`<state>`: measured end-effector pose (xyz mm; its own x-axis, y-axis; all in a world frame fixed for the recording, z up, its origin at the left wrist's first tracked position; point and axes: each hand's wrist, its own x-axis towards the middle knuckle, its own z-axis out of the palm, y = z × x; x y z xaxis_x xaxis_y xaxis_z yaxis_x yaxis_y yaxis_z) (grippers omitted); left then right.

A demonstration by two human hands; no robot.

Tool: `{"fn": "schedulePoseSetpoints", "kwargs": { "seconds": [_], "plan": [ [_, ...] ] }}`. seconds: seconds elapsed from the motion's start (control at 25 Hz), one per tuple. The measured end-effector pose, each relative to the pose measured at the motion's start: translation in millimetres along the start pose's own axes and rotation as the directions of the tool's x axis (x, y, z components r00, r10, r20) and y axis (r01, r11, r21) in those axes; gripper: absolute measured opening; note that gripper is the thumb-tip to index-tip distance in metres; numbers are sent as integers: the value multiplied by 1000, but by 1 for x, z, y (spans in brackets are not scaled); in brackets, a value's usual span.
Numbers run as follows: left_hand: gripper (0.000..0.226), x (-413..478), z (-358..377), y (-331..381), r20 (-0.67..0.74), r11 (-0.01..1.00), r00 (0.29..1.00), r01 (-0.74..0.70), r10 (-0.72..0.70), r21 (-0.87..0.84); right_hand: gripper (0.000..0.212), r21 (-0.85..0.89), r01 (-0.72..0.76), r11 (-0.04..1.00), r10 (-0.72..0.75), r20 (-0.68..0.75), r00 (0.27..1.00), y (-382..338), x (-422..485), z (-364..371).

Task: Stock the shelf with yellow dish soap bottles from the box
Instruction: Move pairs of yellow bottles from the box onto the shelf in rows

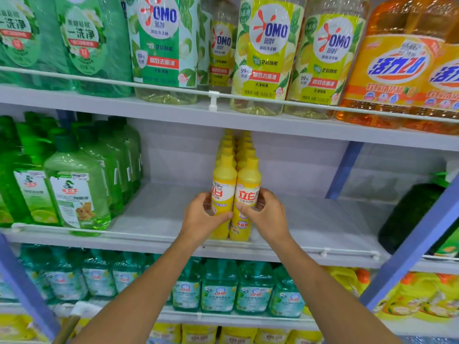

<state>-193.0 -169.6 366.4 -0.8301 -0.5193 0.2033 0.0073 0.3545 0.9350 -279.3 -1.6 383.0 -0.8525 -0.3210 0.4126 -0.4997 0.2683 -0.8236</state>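
Two rows of yellow dish soap bottles run back on the middle shelf (159,212). My left hand (202,218) grips the front left yellow bottle (223,184) around its label. My right hand (267,214) grips the front right yellow bottle (248,184) beside it. Both front bottles stand upright at the shelf's front rail, touching each other. Several more yellow bottles (234,147) line up behind them. The box is not in view.
Green pump bottles (74,189) fill the middle shelf's left side; a dark green bottle (412,214) stands at the right. Large OMO bottles (263,53) sit on the shelf above, teal bottles (218,286) below. Bare shelf lies on both sides of the yellow rows.
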Motion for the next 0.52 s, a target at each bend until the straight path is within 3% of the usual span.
{"fn": "schedulePoseSetpoints", "kwargs": {
  "seconds": [0.12,0.36,0.52],
  "plan": [
    [56,-1,-8,-17,121,998,993,5,2,-57,55,1,-82,997,82,12,997,30,-18,13],
    [54,-12,9,-18,-94,1000,995,-27,28,10,48,-13,-69,998,70,88,994,40,-21,14],
    [58,-12,4,-25,34,999,999,16,-15,-34,56,-94,-60,994,67,80,995,46,-34,20]
  ]
}}
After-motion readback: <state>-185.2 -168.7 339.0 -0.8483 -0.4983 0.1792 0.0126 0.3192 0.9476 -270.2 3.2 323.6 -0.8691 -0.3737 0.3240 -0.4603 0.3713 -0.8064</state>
